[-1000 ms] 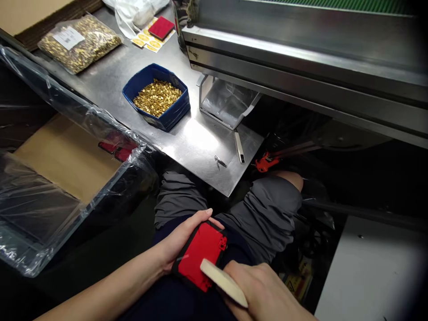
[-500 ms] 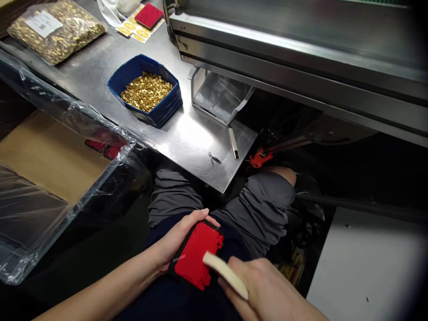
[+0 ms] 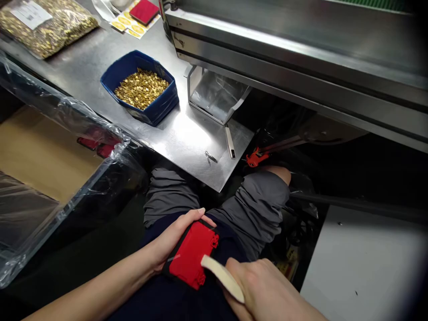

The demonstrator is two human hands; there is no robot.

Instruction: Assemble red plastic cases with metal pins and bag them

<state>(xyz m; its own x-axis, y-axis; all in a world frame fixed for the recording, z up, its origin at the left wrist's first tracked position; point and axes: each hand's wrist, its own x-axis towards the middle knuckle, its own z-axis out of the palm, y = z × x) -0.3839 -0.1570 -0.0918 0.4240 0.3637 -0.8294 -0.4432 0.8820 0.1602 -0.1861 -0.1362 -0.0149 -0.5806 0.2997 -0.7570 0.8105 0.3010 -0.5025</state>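
Observation:
My left hand point(image 3: 173, 237) is wrapped round a flat red plastic piece with a black rim point(image 3: 192, 255), held in my lap. Its thumb lies along the top edge, and small hinge-like tabs show on the piece's right side. In my right hand point(image 3: 259, 283), a curved cream-coloured strip point(image 3: 224, 277) is gripped in closed fingers. The strip's tip points at the right part of the red face; whether it touches cannot be made out. My right fingertips are mostly hidden behind the hand and the strip.
On the metal table point(image 3: 167, 149) ahead stand a blue bin point(image 3: 157, 113) of small brass pieces and a grey tray point(image 3: 219, 96), with a cream-handled tool point(image 3: 230, 142) and nail clippers point(image 3: 210, 156) nearby. A plastic-lined crate point(image 3: 76, 189) is left; a metal rail point(image 3: 284, 73) crosses above.
The whole view has shifted slightly, so the scene sits a little further left. The strip's tip lies slightly nearer the red piece's right edge. Both holds are unchanged.

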